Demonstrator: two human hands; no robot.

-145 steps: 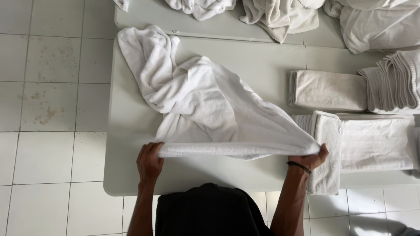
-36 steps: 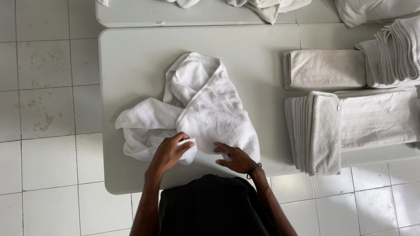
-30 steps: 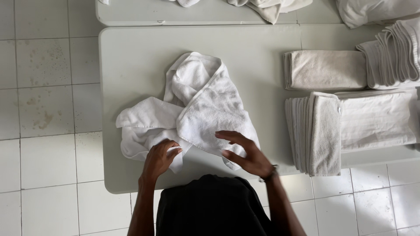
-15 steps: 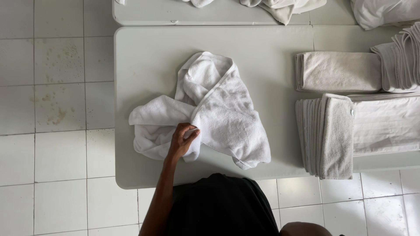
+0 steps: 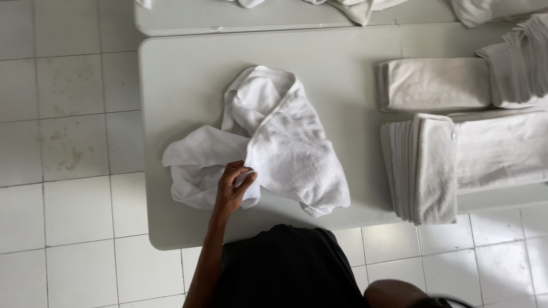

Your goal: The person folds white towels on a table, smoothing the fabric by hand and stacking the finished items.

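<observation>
L hand [image 5: 233, 191] pinched on crumpled white towel [image 5: 274, 137] edge.

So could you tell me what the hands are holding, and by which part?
The left hand pinches the white towel at a bunched fold near its near edge. The right hand is out of view.

Folded towel stacks [image 5: 422, 168] on grey table [image 5: 182, 85] — tiled floor [image 5: 68, 199].
</observation>
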